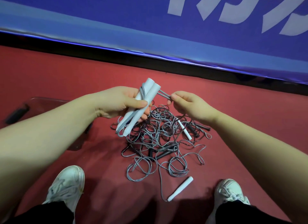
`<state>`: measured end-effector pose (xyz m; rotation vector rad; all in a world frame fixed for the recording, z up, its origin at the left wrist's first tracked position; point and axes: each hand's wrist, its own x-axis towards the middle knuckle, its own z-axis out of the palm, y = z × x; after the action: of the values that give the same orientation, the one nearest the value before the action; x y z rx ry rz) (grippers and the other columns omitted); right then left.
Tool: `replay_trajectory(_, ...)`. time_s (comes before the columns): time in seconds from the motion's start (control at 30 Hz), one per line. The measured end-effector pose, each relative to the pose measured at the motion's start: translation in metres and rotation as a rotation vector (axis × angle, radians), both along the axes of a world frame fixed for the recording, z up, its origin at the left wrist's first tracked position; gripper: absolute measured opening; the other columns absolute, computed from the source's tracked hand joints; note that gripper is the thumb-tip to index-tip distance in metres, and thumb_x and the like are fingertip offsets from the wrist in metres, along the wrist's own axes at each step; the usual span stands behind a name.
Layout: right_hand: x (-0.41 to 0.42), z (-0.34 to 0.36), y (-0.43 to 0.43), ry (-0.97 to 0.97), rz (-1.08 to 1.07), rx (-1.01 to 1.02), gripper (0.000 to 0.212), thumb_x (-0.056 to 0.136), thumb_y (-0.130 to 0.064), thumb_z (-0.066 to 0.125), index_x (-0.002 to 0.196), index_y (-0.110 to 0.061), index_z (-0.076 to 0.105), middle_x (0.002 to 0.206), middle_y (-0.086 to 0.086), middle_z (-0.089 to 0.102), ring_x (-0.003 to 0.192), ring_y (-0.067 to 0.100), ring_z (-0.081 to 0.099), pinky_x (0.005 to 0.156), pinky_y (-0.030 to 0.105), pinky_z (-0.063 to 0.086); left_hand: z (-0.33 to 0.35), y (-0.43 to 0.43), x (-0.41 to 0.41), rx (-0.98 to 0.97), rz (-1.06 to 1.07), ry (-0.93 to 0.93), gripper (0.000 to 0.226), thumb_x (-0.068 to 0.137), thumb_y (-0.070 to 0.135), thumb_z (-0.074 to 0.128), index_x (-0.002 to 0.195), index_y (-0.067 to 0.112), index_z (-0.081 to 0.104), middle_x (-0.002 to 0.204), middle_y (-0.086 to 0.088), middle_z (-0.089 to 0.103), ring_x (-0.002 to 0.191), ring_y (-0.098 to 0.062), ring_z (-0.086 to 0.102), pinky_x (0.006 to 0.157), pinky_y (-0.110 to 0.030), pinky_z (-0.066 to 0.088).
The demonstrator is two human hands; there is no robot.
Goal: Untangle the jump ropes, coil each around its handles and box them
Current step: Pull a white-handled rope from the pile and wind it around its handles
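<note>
From the head camera, the left hand (123,102) gripped a pair of white handles (150,93) side by side. Its fingers curled round the back of them and the thumb lay across the front. The handles tilted, upper ends away from the person and lower ends sticking out below the palm. A grey cord (164,95) ran along the handles under the fingers and hung in a loop past their lower ends. A doubled strand of it left the upper ends and reached the right hand (188,105), which pinched it between thumb and forefinger just beside the handles, the other fingers curled in.

Beneath both hands a tangle of ropes (160,140) lay on the red floor (66,77), grey and dark cords mixed, with black handles (164,154) and one white handle (185,129) in it. Another loose white handle (180,188) lay nearer the person, between two white shoes (66,183). A clear box (50,105) sat to the left, partly hidden by the left forearm. A blue banner (150,23) stood beyond.
</note>
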<state>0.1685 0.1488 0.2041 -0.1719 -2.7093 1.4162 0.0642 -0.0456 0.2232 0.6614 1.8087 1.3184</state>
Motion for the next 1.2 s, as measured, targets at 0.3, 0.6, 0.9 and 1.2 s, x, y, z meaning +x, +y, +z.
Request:
replay_trajectory(0.3,-0.003,0.004,-0.015,-0.018,-0.019,0.554,0.028,0.098,-0.029,0.046,0.118,-0.014,0.059,0.103,0.004,0.067,0.092,0.020,0.060,0.076,0.026,0.042,-0.020,0.008,-0.024,0.032,0.150,-0.074,0.002,0.090,0.008,0.059,0.088,0.007,0.059,0.066,-0.003,0.071,0.060,-0.013,0.069,0.050,-0.023,0.054)
replay_trajectory(0.6,-0.001,0.006,-0.016,-0.003,-0.172,0.919,0.031,0.101,-0.031,0.037,0.121,-0.019,0.057,0.106,0.009,0.060,0.095,0.032,0.057,0.067,0.032,0.040,-0.027,0.012,-0.041,-0.027,0.249,-0.072,0.005,0.089,0.009,0.061,0.093,0.006,0.059,0.063,-0.003,0.071,0.058,-0.015,0.070,0.054,-0.027,0.058)
replay_trajectory(0.9,0.016,0.032,-0.019,0.131,-0.097,1.386,0.038,0.090,-0.007,0.044,0.127,-0.016,0.051,0.111,0.006,0.049,0.086,0.029,0.050,0.047,0.028,0.018,-0.028,0.022,-0.050,-0.135,0.248,-0.017,0.012,0.090,0.009,0.061,0.100,0.002,0.058,0.075,-0.010,0.069,0.064,-0.019,0.068,0.064,-0.032,0.058)
replay_trajectory(1.2,0.012,0.057,-0.001,0.231,0.205,1.345,0.033,0.085,-0.004,0.052,0.111,-0.018,0.068,0.100,0.007,0.063,0.090,0.031,0.057,0.060,0.032,0.033,-0.033,0.046,-0.005,-0.585,-0.582,0.821,0.022,0.086,0.032,0.066,0.075,0.018,0.054,0.068,0.004,0.059,0.065,-0.016,0.054,0.057,-0.023,0.038)
